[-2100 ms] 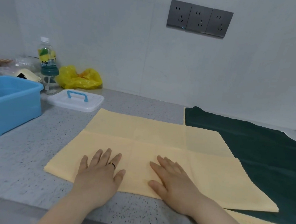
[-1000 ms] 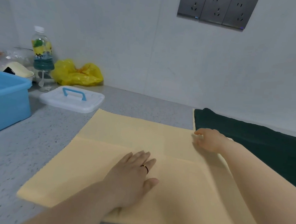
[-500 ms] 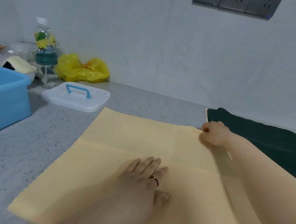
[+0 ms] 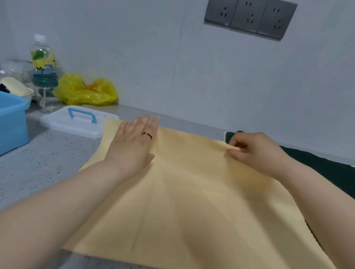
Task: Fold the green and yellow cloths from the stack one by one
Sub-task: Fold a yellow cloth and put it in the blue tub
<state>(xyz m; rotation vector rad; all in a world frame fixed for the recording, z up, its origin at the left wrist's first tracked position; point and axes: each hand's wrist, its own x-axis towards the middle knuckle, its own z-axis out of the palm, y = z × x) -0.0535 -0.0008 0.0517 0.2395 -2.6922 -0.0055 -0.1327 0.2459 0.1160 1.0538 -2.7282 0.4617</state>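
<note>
A pale yellow cloth (image 4: 188,208) lies spread on the grey speckled counter, with fold creases across it. My left hand (image 4: 134,144), a ring on one finger, lies flat with straight fingers on the cloth near its far left corner. My right hand (image 4: 255,152) pinches the cloth's far right corner between thumb and fingers and lifts it slightly. A dark green cloth (image 4: 327,172) lies flat to the right, partly under the yellow one and behind my right forearm.
A white box lid with a blue handle (image 4: 78,121) sits just left of the cloth. A blue plastic tub (image 4: 3,122) stands at the far left. Behind them are a drink bottle (image 4: 42,66) and a yellow plastic bag (image 4: 87,92). The wall is close behind.
My left hand has slid from the cloth's middle to its far left corner. My right hand, which reached the far right corner, now pinches and lifts it.
</note>
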